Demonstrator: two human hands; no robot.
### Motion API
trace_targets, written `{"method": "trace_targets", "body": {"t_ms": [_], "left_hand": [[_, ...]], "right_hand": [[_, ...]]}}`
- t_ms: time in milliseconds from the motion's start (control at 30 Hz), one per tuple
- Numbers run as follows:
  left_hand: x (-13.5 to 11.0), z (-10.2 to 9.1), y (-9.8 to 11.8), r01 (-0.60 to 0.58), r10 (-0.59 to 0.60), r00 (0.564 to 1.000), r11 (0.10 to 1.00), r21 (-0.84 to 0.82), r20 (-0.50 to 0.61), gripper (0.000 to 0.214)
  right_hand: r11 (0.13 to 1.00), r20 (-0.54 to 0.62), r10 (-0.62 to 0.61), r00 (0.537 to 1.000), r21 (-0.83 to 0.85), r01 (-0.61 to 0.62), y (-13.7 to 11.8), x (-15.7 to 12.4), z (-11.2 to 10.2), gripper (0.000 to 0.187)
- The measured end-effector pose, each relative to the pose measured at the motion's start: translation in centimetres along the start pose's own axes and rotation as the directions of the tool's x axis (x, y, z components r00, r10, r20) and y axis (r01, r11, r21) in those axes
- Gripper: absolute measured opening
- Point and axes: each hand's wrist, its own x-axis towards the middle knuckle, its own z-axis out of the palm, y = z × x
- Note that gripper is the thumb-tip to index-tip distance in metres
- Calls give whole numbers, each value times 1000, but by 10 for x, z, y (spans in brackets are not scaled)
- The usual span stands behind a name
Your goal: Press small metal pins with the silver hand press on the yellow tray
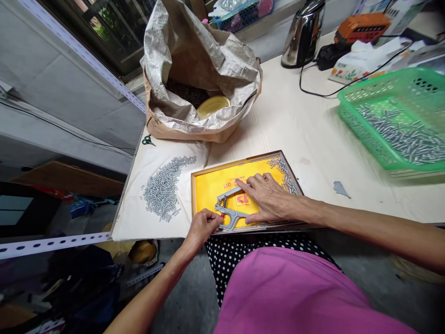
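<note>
Grey metal spring pliers point(227, 208) with a coiled spring and a small red part lie on a yellow printed board point(215, 190) set in a wooden tray frame point(243, 162). My right hand point(266, 197) spreads across the pliers' handles and grips them. My left hand point(203, 227) pinches the jaw end near the red part. Small silver metal pieces point(284, 174) line the tray's far right corner. More of them form a loose pile point(162, 190) on a white cloth point(146, 218) left of the tray.
A green plastic basket point(392, 118) of silver pieces stands at the right. A lined paper sack point(194, 79) with dark contents and a yellow lid sits at the back. Green-handled scissors point(148, 141), a steel kettle point(302, 35) and a tissue box point(361, 60) also lie around.
</note>
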Motion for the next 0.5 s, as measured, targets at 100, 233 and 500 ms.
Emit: {"method": "trace_targets", "body": {"t_ms": [100, 233, 500], "left_hand": [[-1, 0, -1, -16, 16, 1000, 1000, 16, -2, 25], [-1, 2, -5, -30, 30, 1000, 999, 12, -5, 26], [-1, 3, -5, -85, 91, 994, 991, 107, -54, 26]], "right_hand": [[1000, 13, 6, 1000, -26, -6, -5, -1, -2, 93], [998, 39, 5, 999, -56, -2, -10, -8, -3, 91], [999, 18, 23, 1000, -45, -22, -11, -16, 0, 91]]}}
